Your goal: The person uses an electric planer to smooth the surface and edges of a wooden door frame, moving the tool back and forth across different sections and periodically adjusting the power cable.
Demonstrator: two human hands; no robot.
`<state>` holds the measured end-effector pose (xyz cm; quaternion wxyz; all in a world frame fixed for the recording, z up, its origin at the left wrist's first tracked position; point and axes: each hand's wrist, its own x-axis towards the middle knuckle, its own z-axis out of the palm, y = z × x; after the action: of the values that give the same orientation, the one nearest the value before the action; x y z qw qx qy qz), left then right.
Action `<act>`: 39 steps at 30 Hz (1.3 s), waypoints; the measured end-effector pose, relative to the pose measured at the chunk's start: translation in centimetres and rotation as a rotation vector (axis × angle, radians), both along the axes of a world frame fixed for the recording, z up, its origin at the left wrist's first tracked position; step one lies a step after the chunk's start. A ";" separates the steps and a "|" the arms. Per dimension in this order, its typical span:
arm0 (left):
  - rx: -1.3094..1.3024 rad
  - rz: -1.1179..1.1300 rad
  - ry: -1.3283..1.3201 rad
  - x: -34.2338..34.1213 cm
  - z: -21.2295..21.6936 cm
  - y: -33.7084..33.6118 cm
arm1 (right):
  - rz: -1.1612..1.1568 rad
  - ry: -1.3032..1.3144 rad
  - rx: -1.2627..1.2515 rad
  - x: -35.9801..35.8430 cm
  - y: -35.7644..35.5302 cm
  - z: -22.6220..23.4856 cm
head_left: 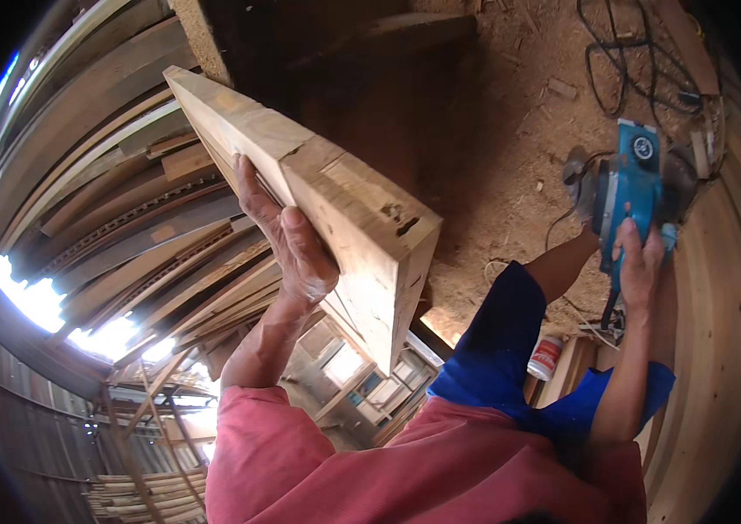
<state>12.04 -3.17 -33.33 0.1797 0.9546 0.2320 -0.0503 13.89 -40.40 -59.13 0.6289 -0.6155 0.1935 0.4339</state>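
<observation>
Head view shows your left hand laid against the side of a thick wooden board, its fingers stretched out along the wood and its thumb spread away from them, though some of the fingertips are hard to make out; the board stands tilted in the upper middle, in front of you and left of the ground, with a dark, rough hole near its closest corner, and your right hand, lower and farther right, has its fingers clamped on the handle of a blue-green power planer, which is well apart from the board; you cannot tell from here whether the planer touches the ground, which is brown and strewn with wood shavings, while a dark cord lies in loops beyond it; near your blue shorts sits a white and red container, and long pale timber runs along the right side; on your left, past your red shirt sleeve, many planks lie stacked in rows, with a grey ridged wall and a pile of thin sticks toward the lower left corner
</observation>
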 end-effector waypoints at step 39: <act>0.200 0.091 -0.009 -0.1 -1.7 0.0 | 0.155 -0.422 -0.133 8.2 4.9 32.2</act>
<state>11.91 -3.16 -35.04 0.0868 0.9565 0.2781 -0.0142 22.10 -35.46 -26.93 0.5780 -0.7457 0.0382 0.3291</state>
